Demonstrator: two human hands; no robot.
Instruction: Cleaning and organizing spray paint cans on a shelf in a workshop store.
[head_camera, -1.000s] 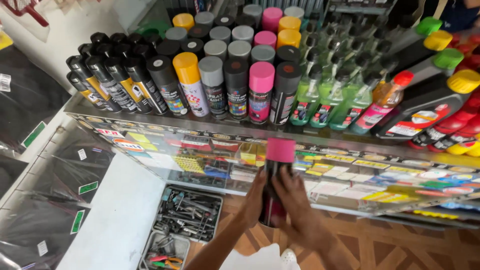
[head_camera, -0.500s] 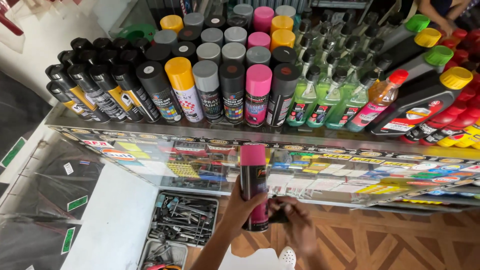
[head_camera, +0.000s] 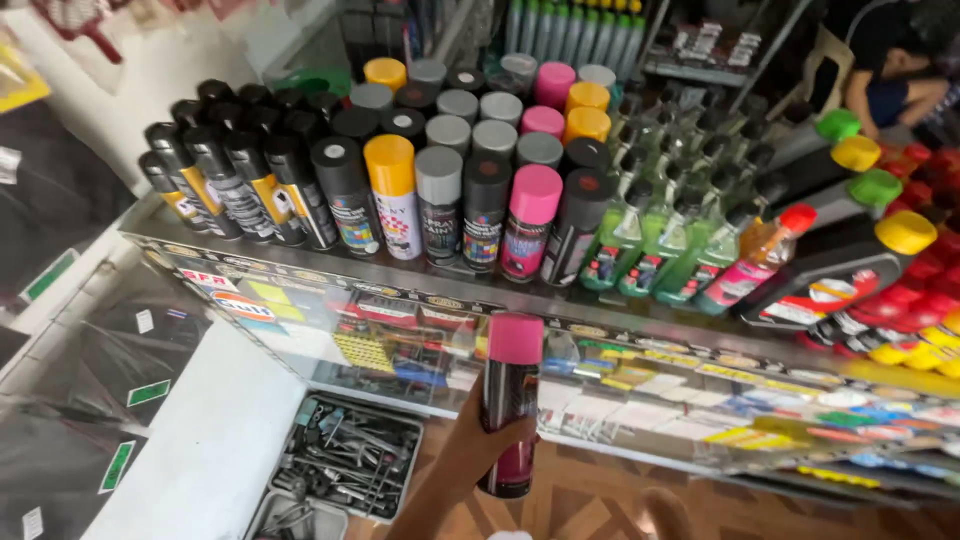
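Note:
My left hand (head_camera: 478, 447) reaches up from the bottom edge and grips a dark spray can with a pink cap (head_camera: 510, 400), holding it upright in front of the glass counter (head_camera: 300, 285). On the countertop beyond it stand several rows of spray cans, among them a pink-capped one (head_camera: 528, 225), a yellow-capped one (head_camera: 395, 195) and a grey-capped one (head_camera: 440, 205). A blurred skin-coloured shape (head_camera: 662, 512) at the bottom edge may be my right hand; its fingers cannot be made out.
Green and orange liquid bottles (head_camera: 650, 240) and red bottles with yellow caps (head_camera: 900, 300) fill the counter's right side. A tray of metal tools (head_camera: 345, 465) lies low inside the display. Black packaged goods (head_camera: 60, 200) hang at the left. A person (head_camera: 890, 70) sits at the far right.
My right hand has come off the pink-capped can and dropped away; the left hand alone now holds it, a little farther right in view.

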